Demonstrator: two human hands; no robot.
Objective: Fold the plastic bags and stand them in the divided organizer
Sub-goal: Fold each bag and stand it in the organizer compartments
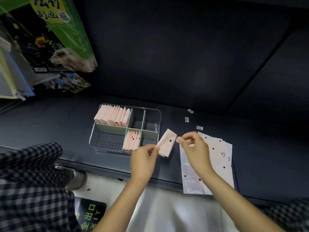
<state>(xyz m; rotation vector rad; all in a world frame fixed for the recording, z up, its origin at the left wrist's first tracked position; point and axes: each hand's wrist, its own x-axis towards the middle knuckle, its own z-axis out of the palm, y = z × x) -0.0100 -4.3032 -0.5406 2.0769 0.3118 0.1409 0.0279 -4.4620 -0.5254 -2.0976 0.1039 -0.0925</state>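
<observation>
**Head view: folded bag is a short hop right of the organizer**

Head view is all we get. The left hand [143,159] pinches the folded bag [166,142] by its near-left corner, held just off the right wall of the divided organizer [158,118]. The bag's long axis tilts from near-left up to far-right. So the slot with room is to the left of the bag, and the left hand is the nearer one.

The right hand [194,149] hovers just right of the bag, fingers loosely curled and a bit blurred; I can't tell if it's gripping anything.

Front-middle compartment already has a few standing bags [132,139]; the back-left row [112,116] looks packed. Flat unfolded bags [219,154] lie on the dark surface [66,118] under the right hand. My guess is the organizer's right wall and green dividers [143,121] are what the bag has to clear.
</observation>
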